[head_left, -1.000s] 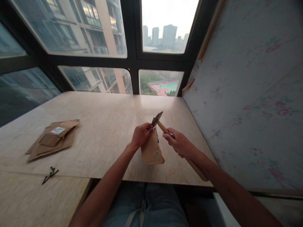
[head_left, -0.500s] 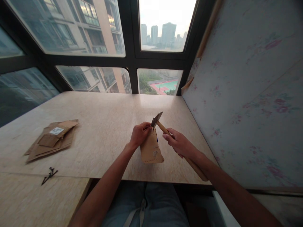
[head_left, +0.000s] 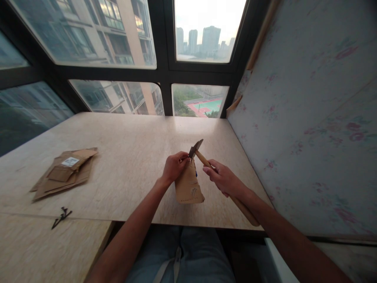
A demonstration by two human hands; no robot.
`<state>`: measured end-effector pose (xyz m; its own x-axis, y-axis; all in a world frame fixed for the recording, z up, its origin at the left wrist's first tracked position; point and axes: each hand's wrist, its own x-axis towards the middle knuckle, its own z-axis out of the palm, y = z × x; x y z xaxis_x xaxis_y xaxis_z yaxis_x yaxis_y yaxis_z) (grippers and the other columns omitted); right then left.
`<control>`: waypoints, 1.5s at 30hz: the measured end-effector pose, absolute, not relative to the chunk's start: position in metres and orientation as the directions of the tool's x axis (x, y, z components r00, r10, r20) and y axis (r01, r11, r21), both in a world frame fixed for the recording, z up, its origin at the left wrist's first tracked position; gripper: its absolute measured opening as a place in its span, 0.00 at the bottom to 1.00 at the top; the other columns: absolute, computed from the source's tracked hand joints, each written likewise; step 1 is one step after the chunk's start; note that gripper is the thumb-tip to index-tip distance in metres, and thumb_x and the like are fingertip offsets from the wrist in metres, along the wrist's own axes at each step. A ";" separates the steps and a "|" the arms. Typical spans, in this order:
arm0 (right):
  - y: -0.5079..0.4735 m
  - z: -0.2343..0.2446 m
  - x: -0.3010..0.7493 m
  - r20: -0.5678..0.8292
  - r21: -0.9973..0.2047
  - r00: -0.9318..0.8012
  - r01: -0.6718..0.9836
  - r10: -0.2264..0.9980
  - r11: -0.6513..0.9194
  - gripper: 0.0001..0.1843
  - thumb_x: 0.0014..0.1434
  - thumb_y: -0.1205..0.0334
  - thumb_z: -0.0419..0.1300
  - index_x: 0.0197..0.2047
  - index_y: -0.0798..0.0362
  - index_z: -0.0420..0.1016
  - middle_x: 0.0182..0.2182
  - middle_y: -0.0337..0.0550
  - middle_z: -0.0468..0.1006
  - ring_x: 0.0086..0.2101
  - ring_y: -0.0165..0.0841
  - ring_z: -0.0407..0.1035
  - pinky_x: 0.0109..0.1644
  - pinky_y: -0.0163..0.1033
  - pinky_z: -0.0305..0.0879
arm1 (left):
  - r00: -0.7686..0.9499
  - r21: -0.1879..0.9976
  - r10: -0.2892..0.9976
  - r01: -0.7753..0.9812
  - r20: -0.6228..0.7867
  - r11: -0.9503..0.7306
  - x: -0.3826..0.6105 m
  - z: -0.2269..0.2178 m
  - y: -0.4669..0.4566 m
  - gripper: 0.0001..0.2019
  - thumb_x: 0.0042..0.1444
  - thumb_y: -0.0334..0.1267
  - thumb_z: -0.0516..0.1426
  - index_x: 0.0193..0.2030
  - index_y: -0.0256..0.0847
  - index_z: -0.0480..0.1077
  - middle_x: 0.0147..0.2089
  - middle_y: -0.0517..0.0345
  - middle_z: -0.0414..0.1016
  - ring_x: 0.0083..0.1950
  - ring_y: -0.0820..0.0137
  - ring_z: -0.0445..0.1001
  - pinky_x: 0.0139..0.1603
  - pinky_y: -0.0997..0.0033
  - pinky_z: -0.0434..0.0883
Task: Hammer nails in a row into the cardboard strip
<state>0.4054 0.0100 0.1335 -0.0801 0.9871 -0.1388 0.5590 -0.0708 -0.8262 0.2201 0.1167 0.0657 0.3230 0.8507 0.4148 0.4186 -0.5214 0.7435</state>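
The wooden handle of a hammer (head_left: 203, 158) is wrapped in my right hand (head_left: 224, 179), and its butt reaches down past my wrist. The dark metal head rests at the top end of a torn piece of cardboard (head_left: 188, 186), right by my left fingertips. My left hand (head_left: 173, 169) is closed in a pinch at that top edge, beside the hammer head. What it pinches is too small and covered to make out. Dark marks or holes show near the cardboard's lower right corner, and a small blue spot shows at its right edge.
Flattened cardboard pieces (head_left: 67, 169) with a white label lie stacked on the left of the stone-like countertop (head_left: 126, 137). Several dark nails or screws (head_left: 61, 217) lie near the front left seam. Windows stand behind, and a flower-papered wall (head_left: 294, 118) bounds the right.
Hardly anything differs: the view has shifted very slightly, while both hands, the hammer and the cardboard keep their places.
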 end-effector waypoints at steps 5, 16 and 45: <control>0.012 0.132 0.406 -0.122 -0.819 -0.080 0.571 0.989 -0.055 0.14 0.66 0.53 0.49 0.46 0.52 0.67 0.21 0.29 0.61 0.11 0.21 0.55 0.11 0.27 0.48 | 0.369 0.716 0.836 0.440 0.406 -0.542 0.219 0.065 0.119 0.06 0.56 0.33 0.58 0.40 0.43 0.74 0.39 0.58 0.81 0.38 0.67 0.79 0.40 0.70 0.74; 0.014 0.139 0.404 -0.115 -0.809 -0.055 0.585 0.992 -0.061 0.14 0.65 0.52 0.49 0.47 0.51 0.67 0.21 0.30 0.62 0.12 0.22 0.55 0.10 0.26 0.49 | 0.358 0.718 0.847 0.456 0.393 -0.525 0.218 0.062 0.118 0.09 0.56 0.34 0.59 0.45 0.42 0.71 0.40 0.55 0.82 0.40 0.66 0.80 0.43 0.66 0.76; 0.016 0.136 0.402 -0.120 -0.790 -0.048 0.610 0.992 -0.066 0.12 0.65 0.54 0.49 0.45 0.51 0.67 0.21 0.31 0.62 0.13 0.23 0.57 0.11 0.28 0.48 | 0.314 0.706 0.827 0.431 0.466 -0.562 0.219 0.059 0.119 0.07 0.57 0.34 0.59 0.38 0.44 0.79 0.35 0.56 0.81 0.35 0.68 0.76 0.39 0.68 0.73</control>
